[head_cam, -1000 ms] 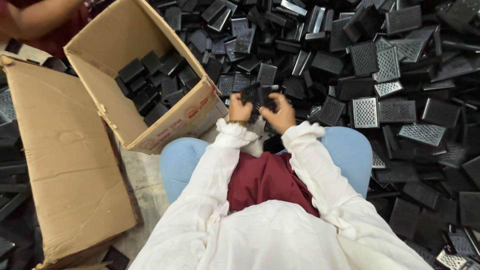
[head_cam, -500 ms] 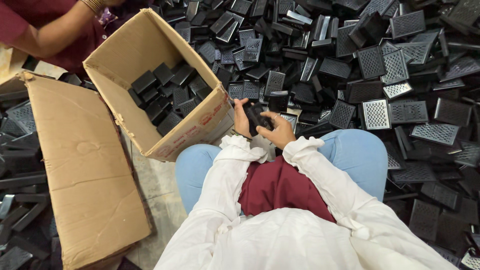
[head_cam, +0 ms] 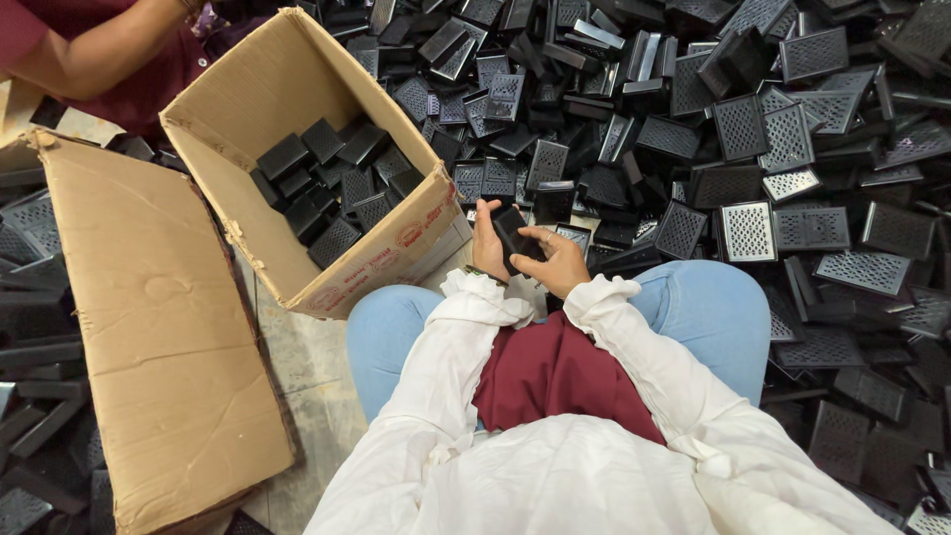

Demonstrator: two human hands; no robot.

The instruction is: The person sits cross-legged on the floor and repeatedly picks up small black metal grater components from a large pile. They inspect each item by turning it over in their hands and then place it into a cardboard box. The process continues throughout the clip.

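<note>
Both my hands hold one small black rectangular plastic part (head_cam: 513, 234) just above my knees. My left hand (head_cam: 485, 241) grips its left side and my right hand (head_cam: 555, 260) wraps its right side with fingers curled over it. A huge heap of similar black perforated parts (head_cam: 733, 129) lies right in front of me. To my left stands an open cardboard box (head_cam: 386, 260) with several of the same black parts (head_cam: 332, 183) lying in its bottom.
A flattened cardboard sheet (head_cam: 149, 327) lies on the floor at the left. Another person's arm in a dark red sleeve (head_cam: 89, 54) reaches in at the top left. More black parts (head_cam: 40, 307) lie along the left edge. My legs are in light blue trousers.
My hands have come slightly toward my lap with the black part still held between them. The view has shifted, showing more of the box and the other person's arm.
</note>
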